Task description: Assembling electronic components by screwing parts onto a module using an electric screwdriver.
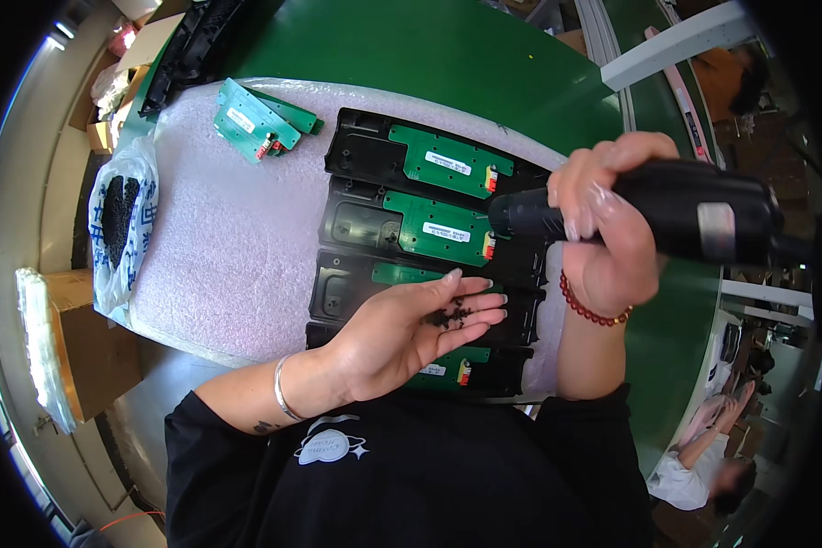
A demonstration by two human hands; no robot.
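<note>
My left hand point(395, 331) lies palm up, its fingers stretched out, with a small heap of tiny black screws point(449, 317) on it. It hovers over the lower black plastic housings. My right hand point(612, 219) is wrapped round a black power screwdriver point(694, 212) that points left. Its narrow end is at the right edge of a green circuit board point(434, 228) in the second housing point(352, 222); whether the bit touches a screw I cannot tell. Another board point(443, 163) sits in the top housing point(356, 146). The boards below are partly hidden by my left hand.
Loose green circuit boards point(256, 121) are stacked on the white foam sheet point(237, 228). A plastic bag point(119, 224) with black bits stands at its left edge. Black plastic parts point(196, 46) lie at the far left of the green table point(411, 41). Another person point(703, 470) is at right.
</note>
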